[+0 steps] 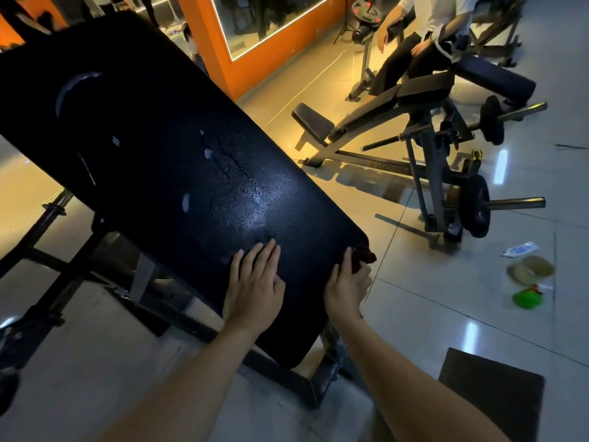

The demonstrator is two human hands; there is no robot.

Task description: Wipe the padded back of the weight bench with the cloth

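Note:
The black padded back of the weight bench (165, 161) slants across the left and middle of the head view, its leather cracked and torn in spots. My left hand (255, 288) lies flat on the pad's near end with its fingers spread and nothing in it. My right hand (347, 288) grips a dark reddish-brown cloth (363, 255) at the pad's near right corner, pressed against the edge. Most of the cloth is hidden behind my fingers.
The bench's black steel frame (79, 275) stands on a glossy tiled floor. Another bench machine (414, 129) with a seated person (424, 36) is at the right. A tube, tape rolls and a green object (529, 282) lie on the floor; a dark mat (490, 397) is near right.

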